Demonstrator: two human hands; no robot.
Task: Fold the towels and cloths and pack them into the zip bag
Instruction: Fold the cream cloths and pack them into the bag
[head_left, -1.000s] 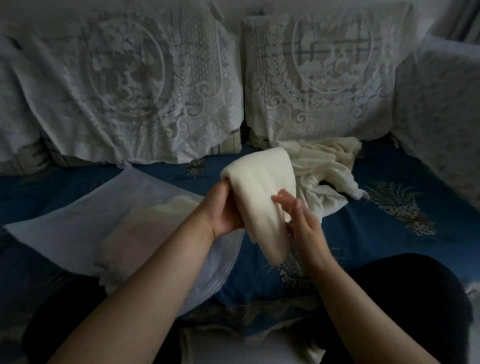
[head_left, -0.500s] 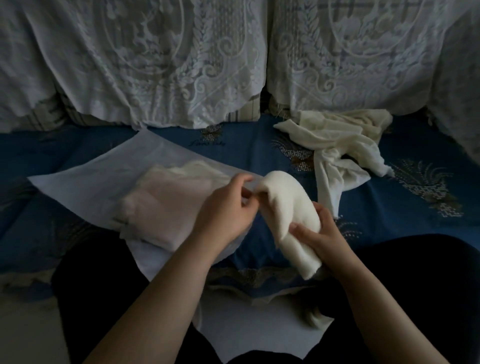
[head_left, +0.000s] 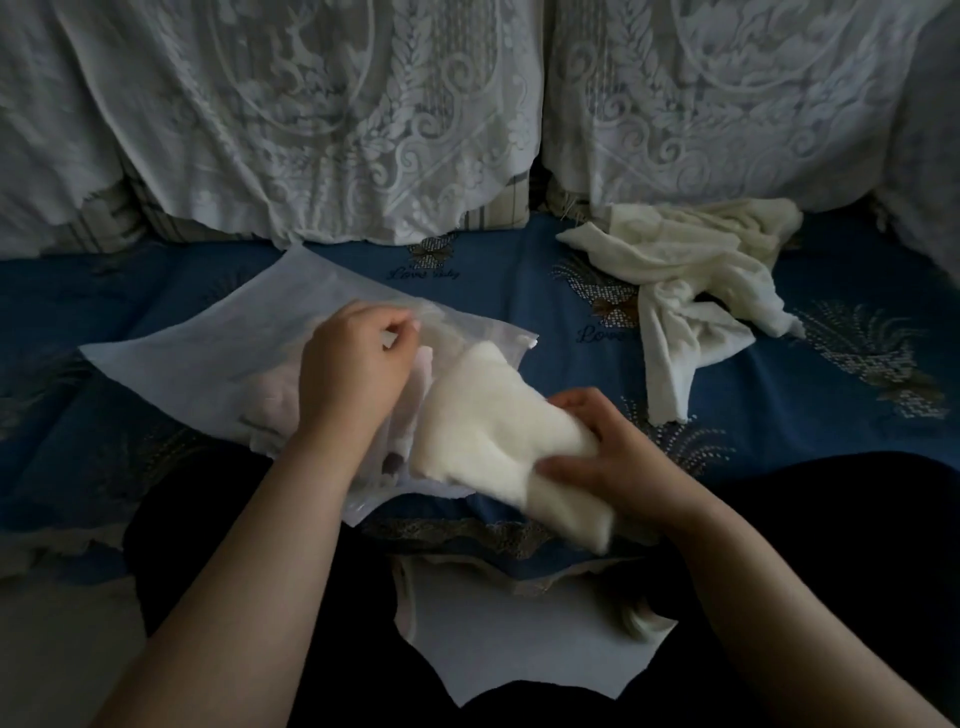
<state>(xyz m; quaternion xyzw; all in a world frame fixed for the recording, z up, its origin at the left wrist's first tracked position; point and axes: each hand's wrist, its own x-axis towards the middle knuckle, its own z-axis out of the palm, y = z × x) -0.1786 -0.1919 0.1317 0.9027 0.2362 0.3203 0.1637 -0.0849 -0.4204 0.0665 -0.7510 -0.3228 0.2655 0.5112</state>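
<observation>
Head view showed packing under way: left hand (head_left: 358, 358) pinched the bag (head_left: 208, 353) mouth up, right hand (head_left: 608, 457) gripped the folded towel (head_left: 488, 426), which next needed sliding toward 10 o'clock into the opening.

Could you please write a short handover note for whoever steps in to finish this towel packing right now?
Left hand: pinching up the open edge of the translucent white zip bag on the blue patterned sofa cover.
Right hand: gripping the folded cream towel, its front end at the bag mouth.
Done: folded pale cloths already lie inside the bag.
Left: push this towel in, fold and pack the crumpled cream cloth pile at the back right, then zip shut.
</observation>
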